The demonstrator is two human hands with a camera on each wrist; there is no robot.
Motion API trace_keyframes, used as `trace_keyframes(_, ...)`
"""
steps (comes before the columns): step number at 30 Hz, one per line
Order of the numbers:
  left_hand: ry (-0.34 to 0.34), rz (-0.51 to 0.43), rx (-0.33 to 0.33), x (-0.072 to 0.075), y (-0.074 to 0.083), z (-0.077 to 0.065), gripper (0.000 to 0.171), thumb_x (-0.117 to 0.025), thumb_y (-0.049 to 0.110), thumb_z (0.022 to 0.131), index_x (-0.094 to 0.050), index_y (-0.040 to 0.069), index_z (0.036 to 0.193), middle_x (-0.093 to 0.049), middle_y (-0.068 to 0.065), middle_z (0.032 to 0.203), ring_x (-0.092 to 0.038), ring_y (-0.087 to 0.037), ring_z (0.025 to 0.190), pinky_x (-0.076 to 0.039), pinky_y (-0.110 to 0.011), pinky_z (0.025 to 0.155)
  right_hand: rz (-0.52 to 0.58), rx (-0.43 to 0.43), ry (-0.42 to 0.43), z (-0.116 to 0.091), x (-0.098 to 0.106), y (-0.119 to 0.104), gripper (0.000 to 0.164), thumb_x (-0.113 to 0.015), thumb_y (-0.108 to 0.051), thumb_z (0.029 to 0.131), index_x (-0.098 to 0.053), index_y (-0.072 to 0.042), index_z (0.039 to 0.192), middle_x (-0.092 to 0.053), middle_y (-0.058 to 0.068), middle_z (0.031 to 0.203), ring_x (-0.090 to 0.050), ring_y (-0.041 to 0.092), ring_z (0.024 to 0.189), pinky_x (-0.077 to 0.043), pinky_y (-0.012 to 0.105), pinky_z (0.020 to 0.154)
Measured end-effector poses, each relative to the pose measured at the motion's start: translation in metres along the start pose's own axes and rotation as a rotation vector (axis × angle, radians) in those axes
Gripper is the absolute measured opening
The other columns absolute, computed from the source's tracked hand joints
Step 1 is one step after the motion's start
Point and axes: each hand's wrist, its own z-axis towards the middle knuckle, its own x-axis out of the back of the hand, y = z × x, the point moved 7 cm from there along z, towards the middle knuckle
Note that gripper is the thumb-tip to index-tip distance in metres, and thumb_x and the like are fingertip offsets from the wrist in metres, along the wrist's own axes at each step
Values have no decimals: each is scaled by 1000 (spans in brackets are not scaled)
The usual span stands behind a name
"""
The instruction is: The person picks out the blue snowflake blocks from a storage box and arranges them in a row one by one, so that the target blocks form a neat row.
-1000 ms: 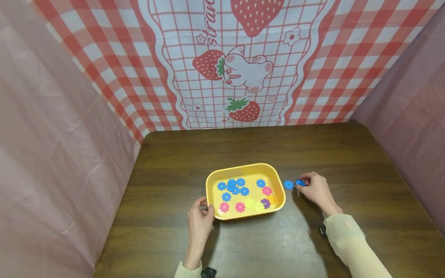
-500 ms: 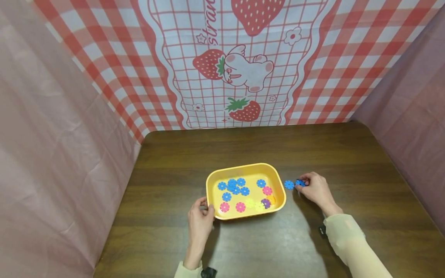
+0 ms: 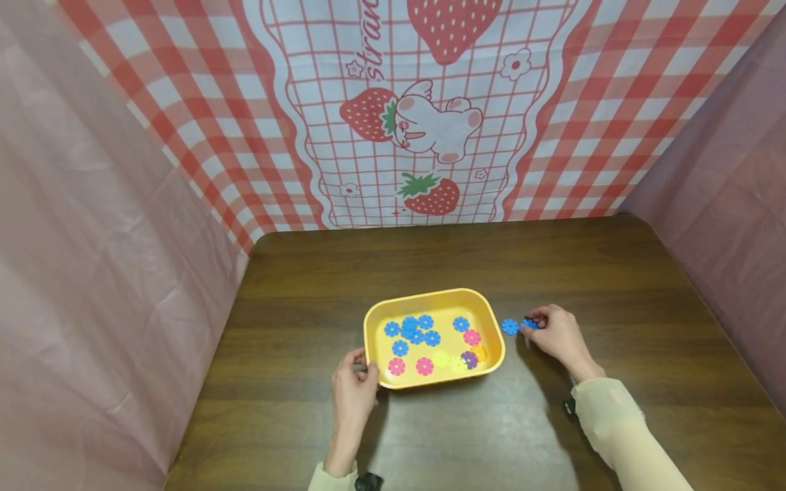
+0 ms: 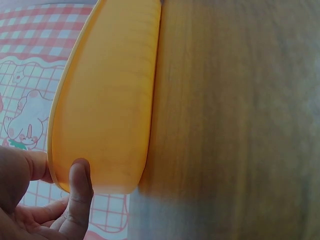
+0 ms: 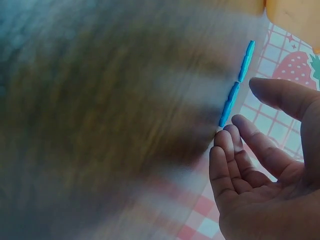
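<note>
A yellow plastic tray (image 3: 442, 299) stands on the table, with flower-shaped snap discs in blue (image 3: 432, 337), pink (image 3: 424, 366), yellow, orange and purple inside. My left hand (image 3: 353, 390) pinches its left corner; in the left wrist view the thumb (image 4: 80, 175) lies against the wall and a finger goes over the rim. To the tray's right, two blue snap discs lie flat in a row on the table. My right hand (image 3: 560, 339) is over the outer disc (image 5: 229, 104). Thumb and fingers are apart there; fingertip contact is hard to tell. The inner disc (image 3: 510, 326) lies beside the tray.
The brown wooden table (image 3: 295, 286) extends around the tray. A red-and-white checked cloth (image 3: 552, 170) with strawberries hangs behind it. Pink curtains (image 3: 123, 273) hang at both sides.
The outer blue disc and the right fingertips have shifted very slightly. The left hand and the tray stay where they were.
</note>
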Motion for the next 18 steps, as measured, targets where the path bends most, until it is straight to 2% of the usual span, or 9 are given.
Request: trace_keyframes(18,-5,-3,-4,0,0,-1,27,-67,-2,86,-65,-9,112,-62,-9,86,-60,-10,54,-48,-24,42,15,10,19,-1,7,-2,30,-81,-17,80,-72,5,98,-63,15,91,-58,25,79,-46,36,70)
